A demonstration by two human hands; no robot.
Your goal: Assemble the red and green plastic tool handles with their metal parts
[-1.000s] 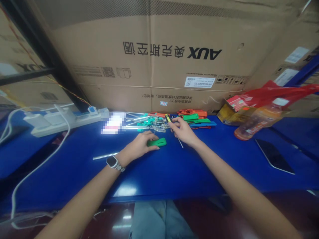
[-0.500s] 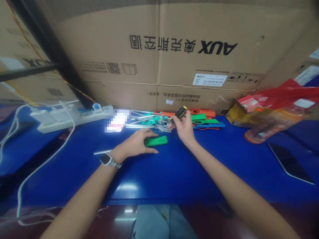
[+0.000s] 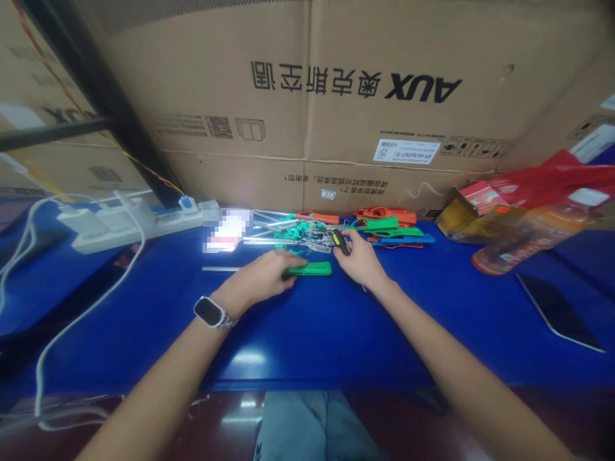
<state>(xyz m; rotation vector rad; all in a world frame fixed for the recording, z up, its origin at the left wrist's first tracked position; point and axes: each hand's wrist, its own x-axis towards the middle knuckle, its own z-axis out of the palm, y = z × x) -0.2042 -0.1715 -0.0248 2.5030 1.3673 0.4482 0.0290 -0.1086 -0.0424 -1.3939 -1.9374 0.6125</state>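
My left hand (image 3: pixel 262 276) is closed on the near end of a long green plastic handle (image 3: pixel 314 269) on the blue table. A thin metal rod (image 3: pixel 218 269) sticks out on the other side of this hand; whether it joins the green handle is hidden. My right hand (image 3: pixel 364 259) grips a screwdriver (image 3: pixel 341 242) by its black and yellow handle, and a bit of thin shaft shows below the palm. Just beyond both hands lies a pile of metal rods with teal parts (image 3: pixel 300 229) and small wire pieces.
Orange handles (image 3: pixel 387 216), green handles (image 3: pixel 384 224) and a blue handle (image 3: pixel 403 241) lie behind my right hand. A drink bottle (image 3: pixel 533 234) and a phone (image 3: pixel 560 314) are on the right. At left runs a power strip (image 3: pixel 139 232). A large cardboard box (image 3: pixel 307 141) stands behind.
My left hand has closed on the green handle, which sits slightly farther right and straighter. My right hand has lowered and turned the screwdriver, its handle now tilting toward me.
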